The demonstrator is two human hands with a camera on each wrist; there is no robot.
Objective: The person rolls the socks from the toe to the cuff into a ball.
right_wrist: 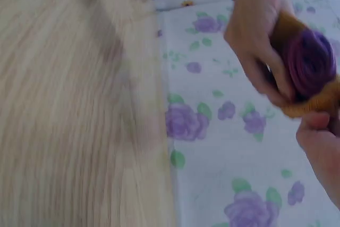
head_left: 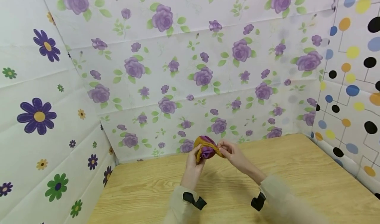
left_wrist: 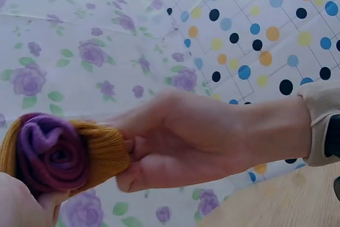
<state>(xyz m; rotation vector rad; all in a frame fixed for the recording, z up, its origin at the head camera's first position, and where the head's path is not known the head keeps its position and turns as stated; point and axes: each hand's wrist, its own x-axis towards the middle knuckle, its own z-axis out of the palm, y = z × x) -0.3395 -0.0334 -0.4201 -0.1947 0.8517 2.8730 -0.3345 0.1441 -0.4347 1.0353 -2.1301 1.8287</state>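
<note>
A rolled-up pair of socks [head_left: 206, 148], purple and mustard, is held up above the table between both hands. In the left wrist view its purple layers [left_wrist: 56, 155] form a tight spiral, with a ribbed mustard cuff [left_wrist: 108, 150] wrapped around them. My left hand [head_left: 194, 161] grips the roll from the left side, thumb near the spiral. On the other side, my right hand [head_left: 231, 152] pinches the edge of the mustard cuff and pulls it out from the roll. The right wrist view shows the roll [right_wrist: 311, 65] with the left hand [right_wrist: 257, 35] around its side.
Beneath the hands is a wood-grain table [head_left: 142, 191]. A wall sheet with purple roses [head_left: 203, 75] stands behind it. Flower-print sheeting [head_left: 17, 151] lines the left side, and dotted sheeting [head_left: 350, 98] the right. Both sleeves [head_left: 184, 197] carry dark straps at the wrists.
</note>
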